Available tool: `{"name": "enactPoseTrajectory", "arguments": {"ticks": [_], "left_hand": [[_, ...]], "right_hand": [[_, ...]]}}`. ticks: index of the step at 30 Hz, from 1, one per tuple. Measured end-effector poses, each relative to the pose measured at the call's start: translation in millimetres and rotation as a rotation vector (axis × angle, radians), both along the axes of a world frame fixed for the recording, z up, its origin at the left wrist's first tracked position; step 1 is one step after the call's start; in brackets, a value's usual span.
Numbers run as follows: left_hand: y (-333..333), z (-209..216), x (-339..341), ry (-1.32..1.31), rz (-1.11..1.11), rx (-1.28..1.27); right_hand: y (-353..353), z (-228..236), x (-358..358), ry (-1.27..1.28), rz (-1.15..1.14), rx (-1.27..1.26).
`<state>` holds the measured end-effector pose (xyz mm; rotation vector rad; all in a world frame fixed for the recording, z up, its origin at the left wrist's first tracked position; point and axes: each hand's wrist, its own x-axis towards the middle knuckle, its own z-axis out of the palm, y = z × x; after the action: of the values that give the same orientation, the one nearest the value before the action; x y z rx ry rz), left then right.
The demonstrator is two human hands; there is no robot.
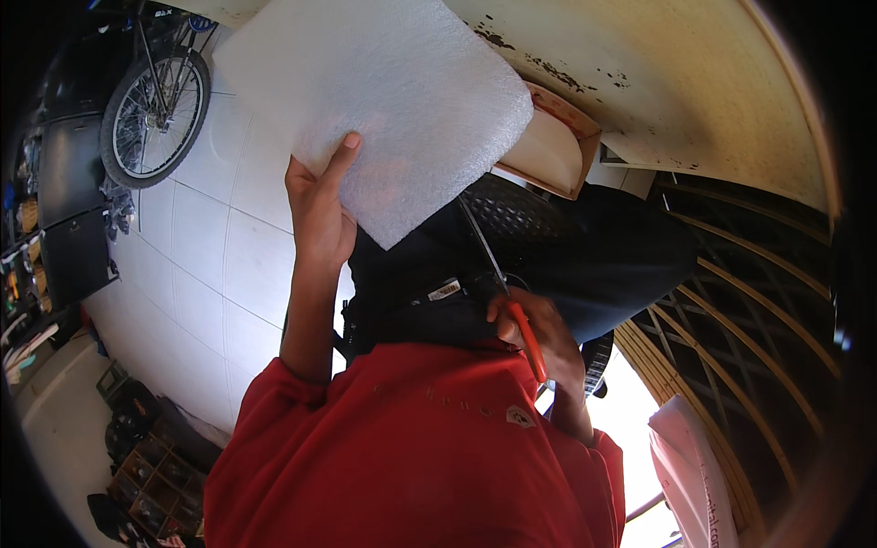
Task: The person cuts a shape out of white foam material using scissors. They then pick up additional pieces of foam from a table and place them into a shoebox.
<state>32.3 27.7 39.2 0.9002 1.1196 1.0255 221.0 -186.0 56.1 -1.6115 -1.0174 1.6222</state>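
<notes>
Fingers of my L hand pinch the foam sheet, prob to steady it, w/ R hand gripping orange-handled scissors, tip near its edge.

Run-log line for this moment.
left hand: holds white foam sheet | right hand: holds orange-handled metal scissors | blade tip: near sheet's edge, contact unclear

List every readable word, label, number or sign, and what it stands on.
Wording not copied here.
Pale pink bag: printed lettering.
Red fabric shirt: faint chest lettering, blurred; small pale emblem.
White rectangular tag on black cloth: too small to read.
Dark patch beside the black-tyred bicycle: white lettering, too small.
</notes>
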Motion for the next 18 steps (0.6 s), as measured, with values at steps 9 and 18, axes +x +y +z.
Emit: {"name": "enactPoseTrajectory", "arguments": {"ticks": [9, 18], "left_hand": [[7.5, -9.8, -13.1, 0.139, 0.06, 0.115], [-9.7, -16.8, 4.0, 0.323, 0.071, 0.208]], "right_hand": [[25.7, 7.2, 0.6, -0.007, 0.064, 0.064], [36.7, 5.9, -1.1, 0.005, 0.099, 0.071]]}}
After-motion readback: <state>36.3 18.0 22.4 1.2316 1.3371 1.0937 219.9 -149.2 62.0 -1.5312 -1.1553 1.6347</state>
